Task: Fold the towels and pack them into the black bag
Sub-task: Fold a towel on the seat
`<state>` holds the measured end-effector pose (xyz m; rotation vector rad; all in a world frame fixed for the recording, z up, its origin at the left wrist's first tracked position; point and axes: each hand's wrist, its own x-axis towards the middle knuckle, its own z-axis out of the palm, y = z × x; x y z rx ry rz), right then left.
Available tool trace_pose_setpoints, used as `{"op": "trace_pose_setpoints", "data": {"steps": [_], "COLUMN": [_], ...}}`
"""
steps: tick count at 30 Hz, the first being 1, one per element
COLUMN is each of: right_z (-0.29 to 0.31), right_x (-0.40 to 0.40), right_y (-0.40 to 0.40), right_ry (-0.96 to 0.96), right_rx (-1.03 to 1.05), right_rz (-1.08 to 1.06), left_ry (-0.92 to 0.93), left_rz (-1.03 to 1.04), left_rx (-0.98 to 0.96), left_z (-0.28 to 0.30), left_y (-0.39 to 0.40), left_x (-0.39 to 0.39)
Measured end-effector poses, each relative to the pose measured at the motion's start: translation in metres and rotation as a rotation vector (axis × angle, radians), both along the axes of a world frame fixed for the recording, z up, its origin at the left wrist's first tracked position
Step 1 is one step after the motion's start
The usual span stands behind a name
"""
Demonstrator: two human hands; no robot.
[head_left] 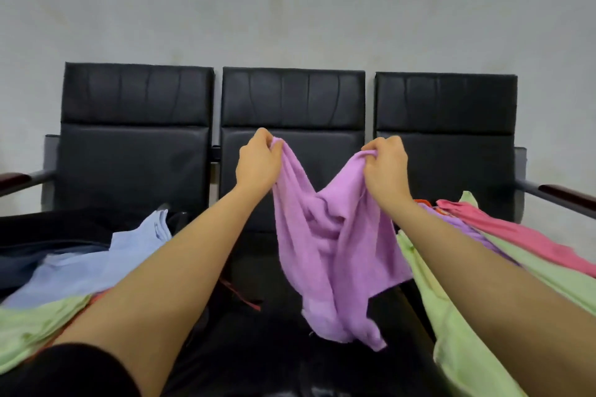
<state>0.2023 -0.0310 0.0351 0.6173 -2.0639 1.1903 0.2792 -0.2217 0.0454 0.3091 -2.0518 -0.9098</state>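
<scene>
bench: a row of three black padded seats [293,100] is set against a grey wall, so everything below is placed off the middle seat
green towels: one heap [458,325] is spread over the seat right of the middle one, another [29,322] is seen low on the left side
blue towel: [96,264] is laid left of the middle seat, over something dark
black bag: probably that dark shape [48,232] under the blue towel, left of the middle seat, but tbh it can't be made out for sure
pink towel: [516,232] is draped on the right pile, toward the armrest
purple towel: [335,245] is held up in the air in front of the middle seat, bunched and sagging in a V, no fold made yet
left hand: [258,164] is clenched on one top corner of the purple towel
right hand: [385,166] is pinched onto the other top corner
risk: since it's gathered rather than spread flat, a lopsided fold could be made; a loose pinch and a corner gets dropped onto the seat
</scene>
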Motion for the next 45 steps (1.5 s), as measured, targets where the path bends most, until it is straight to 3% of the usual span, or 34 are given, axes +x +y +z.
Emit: {"op": "trace_pose_setpoints", "data": {"steps": [5,9,14,16,18,22,24,30,34,40,45], "right_z": [0.012,0.020,0.029,0.031,0.031,0.023,0.018,0.015,0.022,0.034,0.042], "right_x": [-0.003,-0.003,-0.010,-0.009,-0.008,-0.010,-0.012,-0.011,-0.008,-0.005,0.004], "right_y": [0.015,0.016,0.007,0.004,0.005,0.011,0.015,0.022,0.022,0.018,0.022], "right_ry": [-0.069,-0.200,-0.387,-0.402,-0.390,-0.216,-0.127,-0.168,-0.319,-0.453,-0.391], "right_rx": [-0.086,-0.360,-0.601,-0.532,-0.336,0.135,0.185,-0.002,-0.271,-0.634,-0.499], "right_rz": [-0.017,-0.020,0.093,0.163,0.173,-0.005,-0.080,-0.158,-0.068,0.064,0.058], "left_ry": [0.065,0.155,0.159,0.157,0.141,0.048,-0.007,-0.016,-0.019,-0.206,-0.138], "left_rz": [0.041,0.025,0.021,0.051,0.090,0.165,0.218,0.255,0.221,0.146,0.225], "left_rx": [0.156,0.325,0.378,0.346,0.298,0.055,-0.014,-0.020,-0.050,-0.209,-0.233], "left_z": [0.027,0.036,0.032,0.029,0.025,0.018,0.014,0.011,0.017,0.024,0.026], "left_y": [-0.006,-0.012,-0.024,-0.028,-0.033,-0.044,-0.051,-0.058,-0.059,-0.053,-0.060], "left_x": [0.003,0.001,0.004,0.008,0.011,0.012,0.012,0.016,0.016,0.017,0.020]}}
